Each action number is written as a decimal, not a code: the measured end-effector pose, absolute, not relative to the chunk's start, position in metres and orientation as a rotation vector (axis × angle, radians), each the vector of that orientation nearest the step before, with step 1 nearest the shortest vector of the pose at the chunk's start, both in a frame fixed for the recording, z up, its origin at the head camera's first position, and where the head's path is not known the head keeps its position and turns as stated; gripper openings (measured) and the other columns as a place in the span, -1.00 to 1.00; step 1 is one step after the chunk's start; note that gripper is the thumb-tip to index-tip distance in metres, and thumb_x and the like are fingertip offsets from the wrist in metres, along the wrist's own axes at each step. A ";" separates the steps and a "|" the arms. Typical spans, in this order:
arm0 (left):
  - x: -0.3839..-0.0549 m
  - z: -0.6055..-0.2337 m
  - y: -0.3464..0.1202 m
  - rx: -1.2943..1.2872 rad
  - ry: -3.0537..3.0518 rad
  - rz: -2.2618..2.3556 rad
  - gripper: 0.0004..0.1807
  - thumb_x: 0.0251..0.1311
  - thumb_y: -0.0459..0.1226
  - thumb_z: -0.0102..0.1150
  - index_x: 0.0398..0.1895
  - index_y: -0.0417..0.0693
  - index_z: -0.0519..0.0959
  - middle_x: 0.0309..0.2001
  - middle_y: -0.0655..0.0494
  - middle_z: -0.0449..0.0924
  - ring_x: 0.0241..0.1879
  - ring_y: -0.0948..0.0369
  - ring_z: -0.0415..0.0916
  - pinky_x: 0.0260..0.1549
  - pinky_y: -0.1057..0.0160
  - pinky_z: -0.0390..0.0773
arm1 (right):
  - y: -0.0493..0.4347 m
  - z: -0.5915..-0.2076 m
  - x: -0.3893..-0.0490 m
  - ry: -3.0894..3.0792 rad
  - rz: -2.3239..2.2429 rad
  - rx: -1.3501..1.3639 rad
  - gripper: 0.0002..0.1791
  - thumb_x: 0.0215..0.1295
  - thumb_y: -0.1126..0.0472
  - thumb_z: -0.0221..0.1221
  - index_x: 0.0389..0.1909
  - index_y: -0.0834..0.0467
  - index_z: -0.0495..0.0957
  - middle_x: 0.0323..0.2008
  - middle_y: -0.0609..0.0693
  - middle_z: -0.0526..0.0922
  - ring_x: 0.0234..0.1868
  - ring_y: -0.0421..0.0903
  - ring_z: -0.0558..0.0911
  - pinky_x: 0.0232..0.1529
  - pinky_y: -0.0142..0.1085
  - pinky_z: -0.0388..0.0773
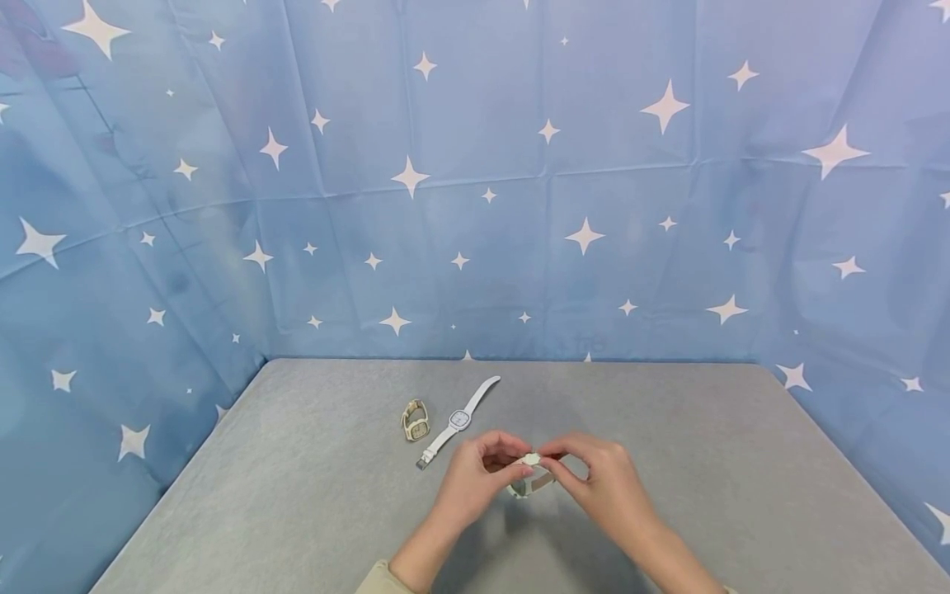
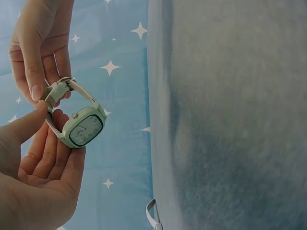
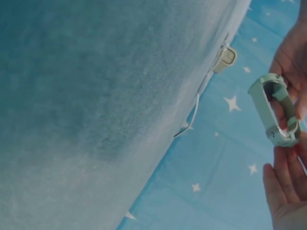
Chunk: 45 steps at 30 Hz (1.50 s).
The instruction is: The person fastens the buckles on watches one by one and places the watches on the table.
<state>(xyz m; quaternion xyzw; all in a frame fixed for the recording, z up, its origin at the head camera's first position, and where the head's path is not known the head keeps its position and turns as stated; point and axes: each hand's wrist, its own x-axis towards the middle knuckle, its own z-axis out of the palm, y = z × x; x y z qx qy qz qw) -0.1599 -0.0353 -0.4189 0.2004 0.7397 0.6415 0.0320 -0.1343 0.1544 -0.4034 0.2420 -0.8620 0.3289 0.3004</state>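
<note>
Above the table, both hands hold a pale green wristwatch whose strap is closed into a loop. My left hand grips the strap between thumb and fingers. At the buckle end, my right hand pinches the strap with thumb and forefinger. The left wrist view shows the watch face turned outward, with the buckle up between the two hands. In the right wrist view the strap loop is seen from the side; fingertips hide part of it.
A white watch lies stretched out on the grey table, left of the hands. Beside it a beige watch stands with its strap looped. A blue star-patterned cloth hangs behind the table and along both sides.
</note>
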 end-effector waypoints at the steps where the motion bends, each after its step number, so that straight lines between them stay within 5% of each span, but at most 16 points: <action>1: -0.160 -0.419 -0.036 0.615 2.263 1.987 -0.79 0.14 -0.36 0.39 -0.19 -0.30 0.66 -0.18 -0.29 0.71 -0.31 0.48 0.61 -0.23 0.49 0.60 | 0.154 -0.403 -0.134 -2.286 0.877 0.642 -0.78 0.00 0.32 0.48 -0.37 -0.04 0.73 -0.42 -0.31 0.72 -0.35 -0.40 0.66 -0.31 -0.44 0.63; 15: -0.158 -0.416 -0.034 0.611 2.363 1.979 -0.83 0.12 -0.32 0.42 -0.25 -0.23 0.73 -0.25 -0.20 0.75 -0.39 0.46 0.59 -0.34 0.50 0.56 | 0.152 -0.405 -0.135 -2.247 0.867 0.716 -0.76 -0.03 0.35 0.48 -0.37 -0.01 0.72 -0.40 -0.29 0.72 -0.36 -0.37 0.66 -0.26 -0.65 0.52; 24: -0.161 -0.416 -0.035 0.488 2.274 2.078 -0.81 0.12 -0.35 0.40 -0.22 -0.29 0.70 -0.22 -0.28 0.73 -0.37 0.46 0.61 -0.27 0.49 0.59 | 0.153 -0.406 -0.135 -2.223 0.790 0.688 -0.67 -0.11 0.30 0.53 -0.27 0.03 0.70 -0.36 -0.23 0.74 -0.32 -0.30 0.71 -0.24 -0.48 0.60; 45: -0.159 -0.416 -0.032 0.474 2.260 2.048 -0.80 0.16 -0.30 0.39 -0.22 -0.28 0.71 -0.23 -0.25 0.73 -0.37 0.45 0.63 -0.26 0.47 0.61 | 0.155 -0.408 -0.137 -2.202 0.738 0.728 -0.70 -0.08 0.39 0.49 -0.30 0.02 0.76 -0.32 -0.22 0.73 -0.37 -0.30 0.68 -0.32 -0.61 0.52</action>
